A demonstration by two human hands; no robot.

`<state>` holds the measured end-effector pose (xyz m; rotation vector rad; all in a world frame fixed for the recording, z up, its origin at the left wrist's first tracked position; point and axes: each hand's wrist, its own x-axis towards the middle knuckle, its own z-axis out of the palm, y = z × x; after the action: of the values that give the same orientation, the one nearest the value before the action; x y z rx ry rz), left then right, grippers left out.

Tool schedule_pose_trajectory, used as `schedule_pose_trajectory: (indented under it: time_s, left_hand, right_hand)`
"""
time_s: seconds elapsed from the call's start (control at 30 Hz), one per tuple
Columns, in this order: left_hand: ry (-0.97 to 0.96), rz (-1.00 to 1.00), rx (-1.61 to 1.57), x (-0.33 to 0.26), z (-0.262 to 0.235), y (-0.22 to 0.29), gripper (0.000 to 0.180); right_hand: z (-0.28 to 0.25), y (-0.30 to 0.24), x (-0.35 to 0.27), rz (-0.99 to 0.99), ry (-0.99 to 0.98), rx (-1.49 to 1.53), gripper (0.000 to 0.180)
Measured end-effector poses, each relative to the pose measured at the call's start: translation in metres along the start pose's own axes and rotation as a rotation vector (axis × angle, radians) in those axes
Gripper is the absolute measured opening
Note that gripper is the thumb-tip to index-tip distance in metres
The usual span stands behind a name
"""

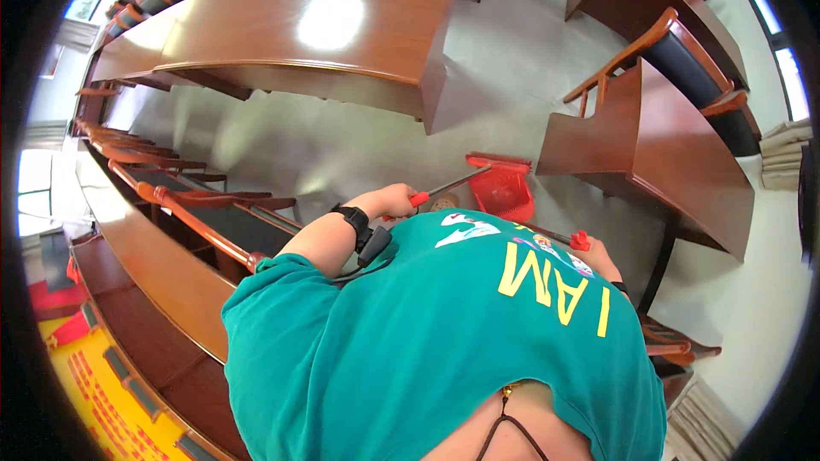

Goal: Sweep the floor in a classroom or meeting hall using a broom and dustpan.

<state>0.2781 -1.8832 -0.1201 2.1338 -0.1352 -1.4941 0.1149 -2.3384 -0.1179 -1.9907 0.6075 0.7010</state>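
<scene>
My left hand (395, 201) is closed round the red-tipped grey handle of a broom (461, 180). Its stick runs forward and right to a red head, which rests along the far edge of a red dustpan (502, 195) on the floor. My right hand (600, 259) grips the dustpan's long handle near its red end; my shirt covers part of that handle and of the hand. Whether anything lies in the dustpan I cannot make out.
A long brown desk (299, 21) stands ahead on the left, and another brown desk (649, 154) on the right, with a black-padded wooden chair (683, 60) behind it. Beside my left arm is a row of chairs (201, 196). Grey floor (504, 51) runs between the desks.
</scene>
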Motion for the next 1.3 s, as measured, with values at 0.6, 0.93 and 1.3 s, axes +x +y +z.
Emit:
schedule_pose_trajectory:
  time_s: [0.6, 0.93, 1.3]
  left_hand:
    - [0.180, -0.150, 0.026, -0.028, 0.065, -0.016, 0.030]
    - [0.393, -0.205, -0.287, -0.090, 0.150, -0.096, 0.050]
    - [0.792, -0.390, -0.588, -0.091, 0.139, -0.118, 0.024]
  right_hand:
    - [-0.010, 0.052, 0.001, 0.092, -0.028, 0.097, 0.026]
    - [-0.018, 0.141, 0.053, -0.018, -0.118, 0.212, 0.021]
    - [-0.022, 0.117, 0.056, -0.037, -0.108, -0.088, 0.021]
